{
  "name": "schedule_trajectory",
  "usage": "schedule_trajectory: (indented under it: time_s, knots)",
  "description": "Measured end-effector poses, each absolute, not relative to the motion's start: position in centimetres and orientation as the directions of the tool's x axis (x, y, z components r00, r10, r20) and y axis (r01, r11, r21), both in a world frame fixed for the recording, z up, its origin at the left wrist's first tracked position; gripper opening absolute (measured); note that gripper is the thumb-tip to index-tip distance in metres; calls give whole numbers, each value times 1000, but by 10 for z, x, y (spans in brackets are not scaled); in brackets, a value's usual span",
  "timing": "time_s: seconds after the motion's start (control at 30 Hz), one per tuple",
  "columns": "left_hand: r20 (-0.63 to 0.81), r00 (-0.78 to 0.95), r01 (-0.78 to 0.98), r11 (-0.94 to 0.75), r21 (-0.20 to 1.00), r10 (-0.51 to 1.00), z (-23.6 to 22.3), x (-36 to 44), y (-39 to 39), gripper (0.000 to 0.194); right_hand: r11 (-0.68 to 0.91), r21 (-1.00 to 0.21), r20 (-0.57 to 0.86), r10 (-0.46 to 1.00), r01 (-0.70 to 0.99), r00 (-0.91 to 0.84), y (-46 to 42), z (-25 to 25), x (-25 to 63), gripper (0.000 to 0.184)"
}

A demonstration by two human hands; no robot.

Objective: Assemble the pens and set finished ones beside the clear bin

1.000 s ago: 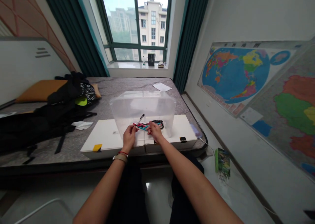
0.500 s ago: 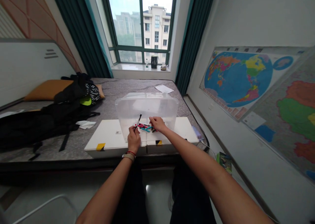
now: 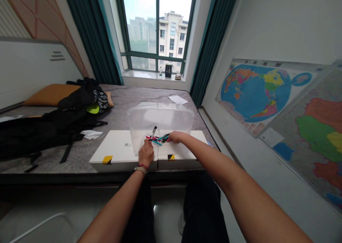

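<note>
A white pen with a black cap (image 3: 154, 132) stands tilted up from my left hand (image 3: 146, 153), whose fingers are closed around its lower end. Just beyond it, several loose pens (image 3: 157, 139) in teal, red and black lie in a heap inside a clear plastic bin (image 3: 162, 120) tipped on its side. My right hand (image 3: 176, 137) reaches in from the right with curled fingers at the heap's right end. Its fingertips are partly hidden, so what they pinch cannot be made out. Under the bin are white boxes (image 3: 114, 147) placed side by side.
The boxes rest on a grey mattress (image 3: 125, 95). A black bag (image 3: 66, 125) and a crumpled white tissue (image 3: 91, 134) lie to the left. A paper sheet (image 3: 178, 99) is at the back. Maps (image 3: 256, 90) hang on the right wall.
My right hand drew back from the pens, lifted slightly, then came down at the right end of the heap. My left hand keeps its hold on the white pen. The view shifted a little.
</note>
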State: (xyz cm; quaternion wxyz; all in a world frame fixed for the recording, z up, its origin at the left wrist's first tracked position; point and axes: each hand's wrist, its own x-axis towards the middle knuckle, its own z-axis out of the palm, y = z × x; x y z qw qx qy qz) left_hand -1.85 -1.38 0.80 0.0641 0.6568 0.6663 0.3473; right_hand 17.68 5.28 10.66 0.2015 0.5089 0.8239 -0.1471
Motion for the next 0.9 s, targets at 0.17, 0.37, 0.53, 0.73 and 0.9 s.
schedule_trajectory:
  time_s: [0.17,0.37,0.53,0.73,0.9]
  knots:
    - [380,-130,852,-93,515,916,4,-19,-12,31,471,47,-369,828,881,-423,54,116,182,31]
    - [388,-126,874,-82,478,913,1,-19,-12,32,412,43,-303,874,910,-381,63,122,184,32]
    - [426,-103,913,-85,398,899,1,-16,-12,32,399,51,-305,879,915,-366,70,118,185,33]
    - [423,-80,922,-95,376,903,2,-14,-11,33,420,85,-275,881,903,-384,73,97,180,33]
    - [432,-65,920,-113,374,900,4,-14,-13,32,443,164,-265,881,882,-393,74,90,178,27]
